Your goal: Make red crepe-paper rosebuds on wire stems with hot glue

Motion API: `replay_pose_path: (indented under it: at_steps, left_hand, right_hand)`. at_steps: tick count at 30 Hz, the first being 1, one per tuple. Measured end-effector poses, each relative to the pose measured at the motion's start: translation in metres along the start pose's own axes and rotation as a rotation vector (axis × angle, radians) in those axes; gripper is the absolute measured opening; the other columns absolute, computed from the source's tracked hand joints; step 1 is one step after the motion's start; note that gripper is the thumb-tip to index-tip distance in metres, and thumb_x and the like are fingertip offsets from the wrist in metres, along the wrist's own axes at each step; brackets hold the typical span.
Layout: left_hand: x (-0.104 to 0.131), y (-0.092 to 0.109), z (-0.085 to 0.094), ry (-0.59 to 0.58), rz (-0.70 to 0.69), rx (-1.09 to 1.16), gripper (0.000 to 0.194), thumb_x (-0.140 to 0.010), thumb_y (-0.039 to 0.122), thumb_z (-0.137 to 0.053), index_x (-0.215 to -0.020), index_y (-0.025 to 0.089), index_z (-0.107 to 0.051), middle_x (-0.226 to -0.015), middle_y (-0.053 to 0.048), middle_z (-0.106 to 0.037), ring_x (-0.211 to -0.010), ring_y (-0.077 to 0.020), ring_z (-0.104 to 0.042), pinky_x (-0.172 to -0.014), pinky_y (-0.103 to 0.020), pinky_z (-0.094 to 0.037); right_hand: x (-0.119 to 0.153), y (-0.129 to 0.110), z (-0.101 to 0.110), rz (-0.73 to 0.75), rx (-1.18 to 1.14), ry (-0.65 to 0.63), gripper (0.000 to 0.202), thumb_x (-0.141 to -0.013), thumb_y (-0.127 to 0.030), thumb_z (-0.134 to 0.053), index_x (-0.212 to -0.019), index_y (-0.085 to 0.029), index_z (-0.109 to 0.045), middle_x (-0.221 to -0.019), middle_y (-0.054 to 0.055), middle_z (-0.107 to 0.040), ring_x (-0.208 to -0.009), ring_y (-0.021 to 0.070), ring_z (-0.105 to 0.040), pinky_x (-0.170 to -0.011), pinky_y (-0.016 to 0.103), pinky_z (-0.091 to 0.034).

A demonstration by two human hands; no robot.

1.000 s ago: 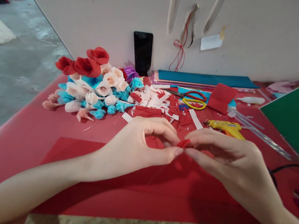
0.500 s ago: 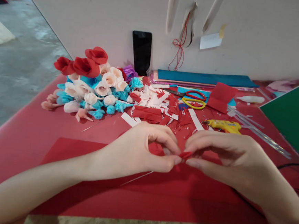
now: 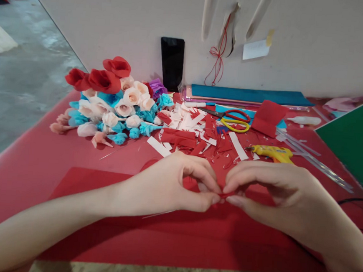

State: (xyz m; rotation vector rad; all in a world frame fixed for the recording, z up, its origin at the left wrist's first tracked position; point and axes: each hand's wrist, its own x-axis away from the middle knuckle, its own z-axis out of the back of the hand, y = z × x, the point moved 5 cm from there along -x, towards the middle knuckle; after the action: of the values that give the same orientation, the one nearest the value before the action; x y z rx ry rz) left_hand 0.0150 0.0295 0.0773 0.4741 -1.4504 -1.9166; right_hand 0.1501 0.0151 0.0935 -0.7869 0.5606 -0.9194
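Observation:
Between my two hands, at the centre of the view, is a small piece of red paper (image 3: 223, 195), mostly covered by fingertips. My left hand (image 3: 177, 186) pinches its left end with thumb and forefinger. The right end is pinched by my right hand (image 3: 274, 193), the fingertips of both hands nearly touching. A thin wire (image 3: 158, 214) shows beneath my left hand, over a large red sheet (image 3: 123, 240). Just beyond the hands lie red and white paper scraps (image 3: 181, 139).
Paper flowers (image 3: 117, 106) are heaped at the back left. A black phone (image 3: 172, 64) leans on the wall. Scissors (image 3: 236, 120), a yellow glue gun (image 3: 271, 152), clear sticks (image 3: 320, 166), a white bottle (image 3: 305, 120) and a green board (image 3: 353, 141) stand or lie behind and right.
Both hands have shifted slightly, with their fingertips closer together and a little lower. Less of the red paper shows between them, and the wire's visible part has moved slightly left.

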Motion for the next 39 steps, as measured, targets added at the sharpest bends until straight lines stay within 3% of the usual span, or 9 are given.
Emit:
replay_pose_path:
  at_steps: [9,11,16,20,22,23,27,29,39]
  left_hand:
    - [-0.004,-0.001,-0.002,-0.047,-0.036,0.003,0.006,-0.075,0.015,-0.057,-0.076,0.013,-0.063,-0.083,-0.003,-0.062,-0.076,-0.012,-0.059,-0.072,-0.022,-0.048]
    - [-0.005,-0.001,0.002,0.047,-0.085,-0.042,0.009,-0.077,0.016,-0.056,-0.084,0.014,-0.062,-0.088,-0.003,-0.062,-0.083,-0.0125,-0.058,-0.077,-0.023,-0.047]
    - [0.017,0.023,0.021,0.542,-0.464,-0.302,0.022,-0.078,0.007,-0.05,-0.094,0.02,-0.059,-0.095,-0.004,-0.056,-0.092,-0.0141,-0.052,-0.085,-0.028,-0.043]
    - [0.031,0.044,0.002,0.328,-0.793,-0.401,0.019,-0.072,0.003,-0.054,-0.081,0.018,-0.06,-0.078,-0.002,-0.063,-0.069,-0.0112,-0.056,-0.074,-0.028,-0.048]
    - [0.022,0.035,-0.015,0.044,-0.663,-0.388,0.017,-0.075,0.006,-0.053,-0.084,0.017,-0.062,-0.078,-0.003,-0.068,-0.07,-0.0119,-0.059,-0.072,-0.026,-0.049]
    - [0.015,0.026,-0.019,0.004,-0.53,-0.384,0.016,-0.076,0.009,-0.053,-0.088,0.016,-0.063,-0.084,-0.005,-0.068,-0.076,-0.0133,-0.06,-0.073,-0.025,-0.05]
    - [-0.002,-0.004,-0.016,0.139,-0.262,-0.18,0.021,-0.08,0.015,-0.054,-0.098,0.011,-0.062,-0.091,-0.006,-0.068,-0.081,-0.0113,-0.062,-0.077,-0.021,-0.049]
    - [-0.002,-0.008,-0.007,0.293,-0.289,-0.066,0.023,-0.078,0.015,-0.057,-0.101,0.015,-0.061,-0.094,-0.004,-0.068,-0.085,-0.0108,-0.062,-0.078,-0.019,-0.049]
    - [0.005,0.007,-0.001,0.351,-0.462,-0.109,0.015,-0.075,0.01,-0.06,-0.088,0.014,-0.066,-0.079,-0.003,-0.069,-0.076,-0.0116,-0.055,-0.074,-0.024,-0.047]
  right_hand:
    - [0.001,-0.003,-0.002,0.002,-0.013,0.023,0.009,-0.071,-0.01,-0.058,-0.07,-0.019,-0.056,-0.073,-0.004,-0.061,-0.066,0.0064,-0.058,-0.06,0.013,-0.048]
    - [0.0,-0.001,0.001,-0.035,-0.04,0.058,0.009,-0.07,-0.011,-0.058,-0.07,-0.019,-0.056,-0.073,-0.003,-0.061,-0.066,0.0074,-0.058,-0.058,0.014,-0.048]
    - [0.002,0.007,0.019,-0.108,-0.091,0.353,0.007,-0.07,-0.016,-0.064,-0.07,-0.021,-0.059,-0.07,-0.003,-0.059,-0.061,0.0085,-0.056,-0.054,0.017,-0.047]
    - [0.007,0.015,0.024,-0.122,-0.231,0.532,0.004,-0.075,-0.019,-0.061,-0.076,-0.023,-0.058,-0.074,-0.004,-0.057,-0.056,0.0067,-0.056,-0.049,0.018,-0.045]
    - [0.009,0.018,0.022,-0.117,-0.337,0.545,0.003,-0.077,-0.02,-0.06,-0.078,-0.023,-0.059,-0.075,-0.003,-0.056,-0.057,0.0067,-0.056,-0.05,0.018,-0.045]
    - [0.009,0.018,0.02,-0.119,-0.392,0.54,0.004,-0.077,-0.02,-0.06,-0.078,-0.023,-0.059,-0.075,-0.003,-0.056,-0.057,0.0068,-0.056,-0.051,0.019,-0.046]
    - [0.009,0.018,0.006,-0.128,-0.64,0.418,0.005,-0.078,-0.018,-0.059,-0.08,-0.024,-0.058,-0.079,-0.003,-0.056,-0.058,0.0065,-0.057,-0.053,0.019,-0.047]
    - [0.009,0.016,-0.002,-0.127,-0.721,0.331,0.006,-0.079,-0.016,-0.058,-0.079,-0.022,-0.058,-0.078,-0.003,-0.055,-0.058,0.0059,-0.057,-0.054,0.018,-0.048]
    - [0.011,0.014,-0.014,-0.178,-0.787,0.251,0.008,-0.077,-0.014,-0.059,-0.078,-0.022,-0.058,-0.079,-0.003,-0.056,-0.056,0.0046,-0.056,-0.052,0.014,-0.048]
